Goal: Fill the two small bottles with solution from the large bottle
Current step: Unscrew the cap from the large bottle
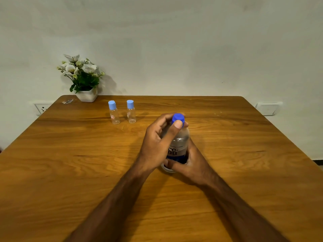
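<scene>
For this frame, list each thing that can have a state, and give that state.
Large clear bottle with dark label: upright on the table, capped.
Dark blue screw cap: on the large bottle.
Left hand: pinches the dark blue cap.
Right hand: grips the large bottle's base.
Left small clear bottle: upright, light blue cap on, looks empty.
Right small clear bottle: upright, light blue cap on, looks empty.

A home room: wooden table (70, 163), potted flowers (82, 79), wall sockets (42, 108).
</scene>
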